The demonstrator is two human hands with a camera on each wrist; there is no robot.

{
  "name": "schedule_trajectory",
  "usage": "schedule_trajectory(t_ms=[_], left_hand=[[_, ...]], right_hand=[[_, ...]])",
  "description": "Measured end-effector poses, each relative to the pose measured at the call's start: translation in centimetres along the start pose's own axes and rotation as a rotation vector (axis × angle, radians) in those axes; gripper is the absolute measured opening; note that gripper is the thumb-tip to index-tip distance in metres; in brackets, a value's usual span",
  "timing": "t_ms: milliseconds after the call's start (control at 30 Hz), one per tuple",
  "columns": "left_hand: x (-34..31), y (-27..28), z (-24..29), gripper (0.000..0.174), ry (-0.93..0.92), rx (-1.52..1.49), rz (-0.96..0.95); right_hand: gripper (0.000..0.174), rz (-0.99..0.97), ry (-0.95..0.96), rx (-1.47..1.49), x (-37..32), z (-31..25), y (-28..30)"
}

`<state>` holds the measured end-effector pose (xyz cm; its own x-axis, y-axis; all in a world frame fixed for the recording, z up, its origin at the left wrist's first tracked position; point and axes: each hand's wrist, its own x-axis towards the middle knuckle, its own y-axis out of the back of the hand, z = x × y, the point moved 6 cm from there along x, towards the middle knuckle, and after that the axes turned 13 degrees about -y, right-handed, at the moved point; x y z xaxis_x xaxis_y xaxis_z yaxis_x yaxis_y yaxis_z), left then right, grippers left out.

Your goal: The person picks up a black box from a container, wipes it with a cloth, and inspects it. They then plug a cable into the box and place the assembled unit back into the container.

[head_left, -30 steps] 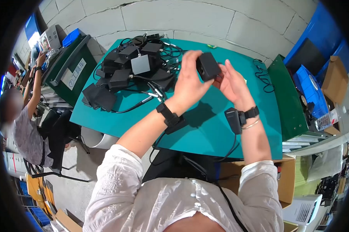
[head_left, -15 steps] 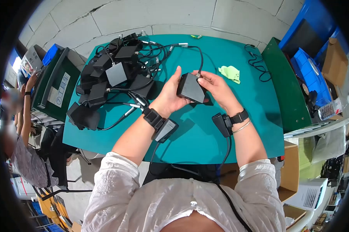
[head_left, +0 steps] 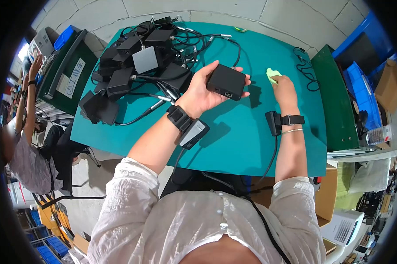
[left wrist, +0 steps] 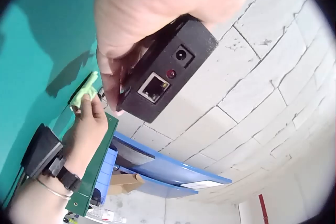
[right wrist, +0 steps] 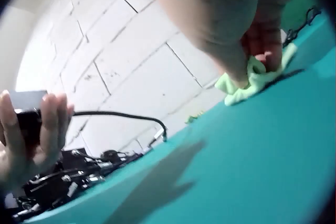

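Note:
A square black box (head_left: pixel 227 82) lies in my left hand (head_left: pixel 202 93), raised over the teal table (head_left: pixel 251 145), with fingertips showing at its far side. The left wrist view shows a round socket and a metal-framed port on the box's side (left wrist: pixel 167 71). From the box a black cable runs back toward the heap. My right hand (head_left: pixel 285 93) pinches a light green cloth (head_left: pixel 272 75) at the table's right part; in the right wrist view the cloth (right wrist: pixel 247 88) is bunched between thumb and fingers, at the table surface.
Black boxes and cables (head_left: pixel 119 81) are heaped at the table's left back. A thin black cable (head_left: pixel 305 72) lies by the right edge, a small green scrap (head_left: pixel 240 30) at the back. Green cabinets (head_left: pixel 335 101) flank the table; another person (head_left: pixel 29 163) is at the far left.
My right hand has left the box, moved right and taken hold of the green cloth. My left hand now supports the box alone, its ported side turned toward me.

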<state>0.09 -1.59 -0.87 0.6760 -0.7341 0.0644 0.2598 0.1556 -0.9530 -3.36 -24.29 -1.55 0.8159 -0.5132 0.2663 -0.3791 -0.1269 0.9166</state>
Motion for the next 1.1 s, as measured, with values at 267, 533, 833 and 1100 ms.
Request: schedule_trajectory(t_ms=[267,533,833,1100], left_hand=[[0.3,2.4,1.0,0.050,-0.134,0.091,0.288],[0.4,2.8,0.4,0.041,-0.145,0.218,0.114],[0.6,2.9,2.9,0.049,-0.099,0.024,0.164],[0.0,1.9,-0.6,0.043,-0.020,0.208,0.185]], right_hand=[[0.025,-0.087,0.595,0.679,-7.3,-11.3,6.1],[0.052,-0.154,0.722,0.461,-10.0,-14.7,4.6],[0.042,-0.096,0.798,0.452,-10.1,-14.5,5.0],[0.037,-0.214,0.458,0.605,-6.6,-11.1,3.0]])
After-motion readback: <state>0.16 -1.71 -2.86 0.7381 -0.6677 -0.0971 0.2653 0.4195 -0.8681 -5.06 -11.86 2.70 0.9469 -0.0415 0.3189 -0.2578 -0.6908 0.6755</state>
